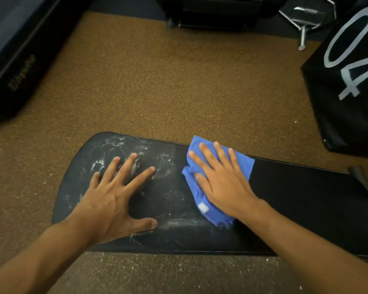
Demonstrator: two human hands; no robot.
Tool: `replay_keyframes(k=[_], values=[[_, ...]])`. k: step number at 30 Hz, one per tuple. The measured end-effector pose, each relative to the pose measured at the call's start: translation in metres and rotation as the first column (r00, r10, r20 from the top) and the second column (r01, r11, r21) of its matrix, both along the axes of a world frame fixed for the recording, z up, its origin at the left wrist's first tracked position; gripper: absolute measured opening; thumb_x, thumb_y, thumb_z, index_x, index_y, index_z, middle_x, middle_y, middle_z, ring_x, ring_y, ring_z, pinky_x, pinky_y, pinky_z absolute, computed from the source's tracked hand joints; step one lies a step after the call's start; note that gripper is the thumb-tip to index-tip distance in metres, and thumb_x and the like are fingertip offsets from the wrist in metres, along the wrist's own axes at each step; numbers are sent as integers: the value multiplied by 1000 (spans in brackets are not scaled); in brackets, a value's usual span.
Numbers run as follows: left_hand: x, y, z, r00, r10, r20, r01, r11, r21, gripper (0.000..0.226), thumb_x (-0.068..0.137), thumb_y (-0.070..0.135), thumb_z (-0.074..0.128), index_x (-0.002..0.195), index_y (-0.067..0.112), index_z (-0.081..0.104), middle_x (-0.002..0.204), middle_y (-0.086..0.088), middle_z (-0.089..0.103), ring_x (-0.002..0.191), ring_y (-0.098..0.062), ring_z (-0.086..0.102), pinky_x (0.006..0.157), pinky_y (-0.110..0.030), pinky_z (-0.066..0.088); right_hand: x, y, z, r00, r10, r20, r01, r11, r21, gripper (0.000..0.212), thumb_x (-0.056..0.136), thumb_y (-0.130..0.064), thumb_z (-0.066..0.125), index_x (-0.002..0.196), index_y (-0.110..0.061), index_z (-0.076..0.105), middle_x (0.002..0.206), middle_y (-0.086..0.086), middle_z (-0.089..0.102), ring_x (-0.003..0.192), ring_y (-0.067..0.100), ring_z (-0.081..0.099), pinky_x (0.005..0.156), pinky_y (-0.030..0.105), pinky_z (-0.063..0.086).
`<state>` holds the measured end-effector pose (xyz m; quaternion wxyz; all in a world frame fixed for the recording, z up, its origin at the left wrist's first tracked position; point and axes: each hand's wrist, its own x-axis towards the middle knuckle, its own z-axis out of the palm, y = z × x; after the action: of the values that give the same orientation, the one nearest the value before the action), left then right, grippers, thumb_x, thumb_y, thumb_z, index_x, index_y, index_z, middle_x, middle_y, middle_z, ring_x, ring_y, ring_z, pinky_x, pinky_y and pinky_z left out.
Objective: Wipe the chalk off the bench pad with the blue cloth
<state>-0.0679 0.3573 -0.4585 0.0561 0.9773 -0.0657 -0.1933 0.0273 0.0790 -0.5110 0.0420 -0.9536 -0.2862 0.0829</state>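
A black bench pad [295, 200] runs from lower left to right across the view, its rounded end at the left. White chalk smears [119, 149] cover that left end, and a streak lies near the front edge. My left hand [113, 196] rests flat on the chalky part, fingers spread, holding nothing. The crumpled blue cloth [200, 194] lies on the pad's middle. My right hand [219, 179] presses flat on top of the cloth with fingers spread. To the right of the cloth the pad looks clean.
Brown speckled floor [157, 81] surrounds the bench, with chalk specks near its front. A dark mat [13, 49] lies at the upper left. A black box marked "04" [348, 81] stands at the right, and metal equipment [306, 18] sits at the top.
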Motion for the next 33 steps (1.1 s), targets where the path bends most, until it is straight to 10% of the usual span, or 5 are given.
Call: replay_keyframes(k=[33], values=[[-16,20,-12,999,17,47,-17,1000,-19,118,53,106,34,152,56,-6,168,2,-11,154,-35,-3,116,-65,25,-41,2,-5,997,27,79,-29,999,34,56,106,-47,29,160,-32,31,167,0,31,156,35,21,120,60,17]])
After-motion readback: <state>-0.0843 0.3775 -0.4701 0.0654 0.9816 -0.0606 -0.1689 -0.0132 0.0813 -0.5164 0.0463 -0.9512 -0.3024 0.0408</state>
